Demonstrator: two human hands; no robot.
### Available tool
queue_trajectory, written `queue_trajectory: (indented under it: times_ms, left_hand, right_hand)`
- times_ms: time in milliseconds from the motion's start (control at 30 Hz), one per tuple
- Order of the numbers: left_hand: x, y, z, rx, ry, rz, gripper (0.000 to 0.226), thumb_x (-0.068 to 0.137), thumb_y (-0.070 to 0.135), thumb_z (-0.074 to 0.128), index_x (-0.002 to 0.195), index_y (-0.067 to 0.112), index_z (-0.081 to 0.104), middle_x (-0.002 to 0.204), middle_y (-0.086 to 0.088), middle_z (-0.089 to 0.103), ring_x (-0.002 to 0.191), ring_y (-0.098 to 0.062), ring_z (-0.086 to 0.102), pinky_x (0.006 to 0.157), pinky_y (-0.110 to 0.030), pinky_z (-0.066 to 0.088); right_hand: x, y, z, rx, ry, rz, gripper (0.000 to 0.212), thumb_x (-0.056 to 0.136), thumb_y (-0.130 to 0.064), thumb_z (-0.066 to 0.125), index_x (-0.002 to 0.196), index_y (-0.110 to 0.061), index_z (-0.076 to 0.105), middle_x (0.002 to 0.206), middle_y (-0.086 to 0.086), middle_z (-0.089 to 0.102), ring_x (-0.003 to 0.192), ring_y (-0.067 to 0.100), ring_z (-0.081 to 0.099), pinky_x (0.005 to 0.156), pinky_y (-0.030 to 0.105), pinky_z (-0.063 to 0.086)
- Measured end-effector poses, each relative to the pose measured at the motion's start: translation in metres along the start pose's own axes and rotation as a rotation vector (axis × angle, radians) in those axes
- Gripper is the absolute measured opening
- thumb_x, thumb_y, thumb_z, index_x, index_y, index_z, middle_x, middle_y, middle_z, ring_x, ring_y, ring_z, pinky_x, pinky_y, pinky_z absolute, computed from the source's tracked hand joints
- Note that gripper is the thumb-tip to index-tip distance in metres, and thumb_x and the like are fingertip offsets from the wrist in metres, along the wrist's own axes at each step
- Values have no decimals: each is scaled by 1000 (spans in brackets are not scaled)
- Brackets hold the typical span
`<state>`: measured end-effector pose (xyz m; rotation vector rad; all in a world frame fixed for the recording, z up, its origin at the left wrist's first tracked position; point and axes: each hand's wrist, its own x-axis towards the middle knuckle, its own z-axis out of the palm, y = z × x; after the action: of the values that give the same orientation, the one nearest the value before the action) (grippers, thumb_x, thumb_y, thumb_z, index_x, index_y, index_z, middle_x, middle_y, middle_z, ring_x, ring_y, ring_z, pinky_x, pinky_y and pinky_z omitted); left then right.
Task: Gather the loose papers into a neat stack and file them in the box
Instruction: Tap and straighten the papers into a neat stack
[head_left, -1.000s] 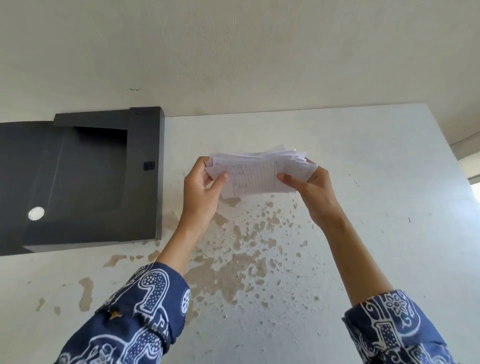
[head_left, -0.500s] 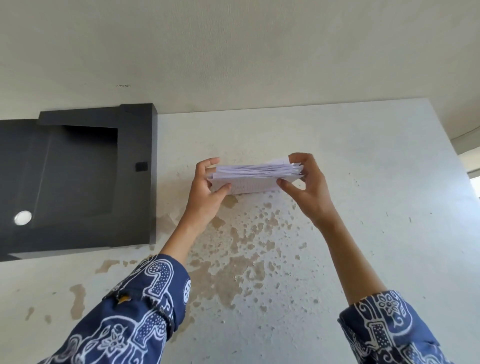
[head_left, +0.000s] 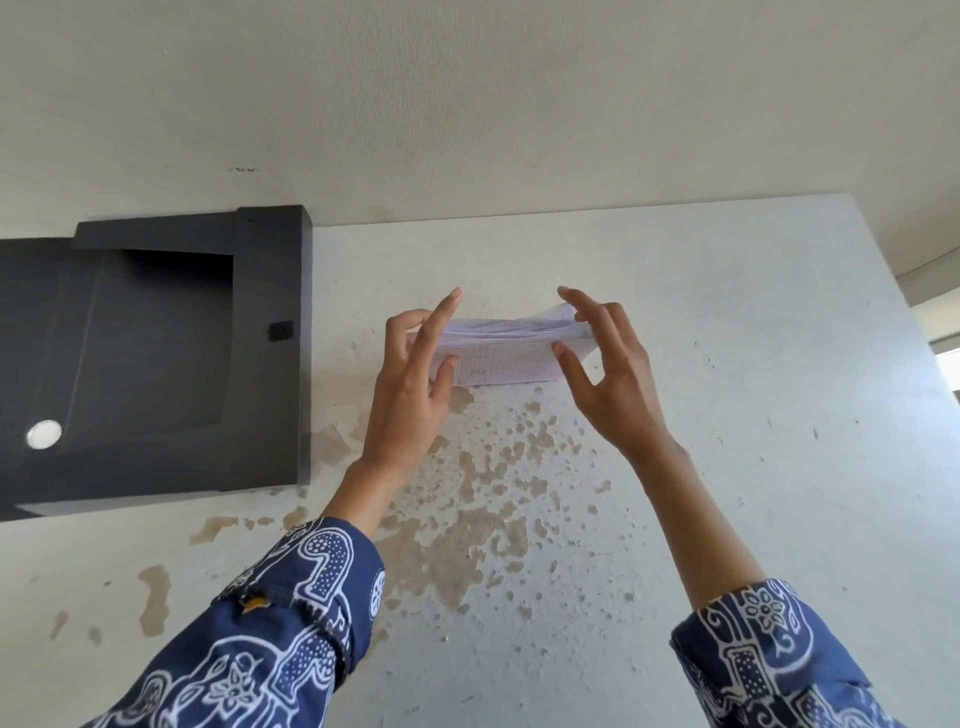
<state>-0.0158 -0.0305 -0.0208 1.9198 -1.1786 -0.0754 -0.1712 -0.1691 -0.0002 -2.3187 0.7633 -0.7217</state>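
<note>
A stack of white papers (head_left: 506, 348) with printed tables stands on its long edge on the white table (head_left: 727, 364), roughly squared. My left hand (head_left: 410, 384) presses its left end and my right hand (head_left: 608, 374) its right end, thumbs in front and fingers spread above. The black file box (head_left: 270, 364) lies open at the left, its dark inside facing up; nothing shows in it.
The table top has brown patches of peeled paint (head_left: 467, 519) in front of the papers. A white round spot (head_left: 44, 434) shows on the box's left part. A plain wall (head_left: 467, 104) runs behind the table.
The stack has gone from held above the table to standing on its edge on it. My fingers have loosened and spread along its ends.
</note>
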Motion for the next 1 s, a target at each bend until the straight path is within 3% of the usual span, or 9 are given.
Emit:
queue_trajectory:
  times_ms: [67, 167, 367, 467, 633, 767, 833, 900, 1000]
  left_hand:
    - [0, 1, -1, 34, -18, 25, 66, 88, -1, 59, 139, 27, 29, 118, -21, 48, 102, -9, 47, 85, -24, 52]
    - [-1, 0, -1, 55, -26, 46, 60, 88, -1, 59, 136, 24, 35, 116, -21, 50, 102, -20, 54, 83, -28, 54]
    - [-2, 0, -1, 46, -9, 17, 49, 90, 1, 56, 131, 22, 40, 116, -19, 51, 104, -9, 45, 90, -21, 48]
    - [-2, 0, 0, 37, 1, 4, 46, 91, 2, 55, 130, 21, 43, 115, -16, 53, 103, -2, 44, 90, -4, 41]
    - [-1, 2, 2, -26, 5, -62, 42, 90, -2, 54, 129, 13, 49, 117, -16, 57, 104, -7, 49, 88, 6, 35]
    - [1, 5, 2, -83, 1, -101, 42, 89, -5, 55, 129, 6, 49, 124, -14, 57, 112, -2, 45, 91, 5, 33]
    - [2, 5, 2, -84, 0, -98, 42, 88, -5, 55, 128, 6, 50, 124, -14, 57, 111, 3, 42, 92, 5, 33]
    - [2, 5, 2, -76, -1, -102, 42, 88, -5, 56, 128, 6, 50, 123, -15, 56, 111, -1, 44, 91, 5, 33]
    - [1, 5, 2, -83, -2, -118, 44, 88, -3, 57, 130, 7, 49, 124, -15, 55, 111, -1, 45, 91, 2, 37]
  right_hand:
    - [-1, 0, 1, -2, -7, -18, 42, 93, -19, 54, 134, -17, 46, 108, 11, 56, 90, 23, 56, 82, 45, 51]
    - [0, -4, 3, 50, 44, 7, 29, 96, -21, 47, 123, -12, 54, 110, 10, 59, 93, 22, 59, 83, 47, 50]
    - [6, -7, 3, 48, 89, 29, 11, 92, 2, 47, 93, 0, 58, 91, 9, 62, 81, 12, 54, 73, 22, 46]
    - [6, -6, 0, 58, 91, 30, 12, 90, 7, 46, 91, 2, 56, 88, 9, 60, 78, 9, 51, 73, 8, 40]
    - [1, -2, -1, 76, 67, 45, 9, 92, 3, 46, 93, 2, 55, 88, 2, 58, 77, 3, 48, 72, 5, 38]
    - [-1, -3, -1, 89, 20, 46, 23, 96, -10, 47, 119, -6, 52, 107, 0, 58, 92, 6, 53, 82, 10, 41]
    - [-1, -3, -2, 70, -6, 38, 30, 97, -13, 46, 127, -11, 51, 113, 4, 60, 97, 11, 56, 87, 23, 47]
    - [1, -3, -1, 40, 11, 17, 25, 97, -14, 46, 119, -10, 57, 108, 7, 61, 92, 16, 59, 83, 40, 51]
    - [1, -3, 0, 11, 40, -27, 19, 93, -14, 53, 107, -5, 62, 105, 8, 62, 91, 17, 60, 78, 46, 52]
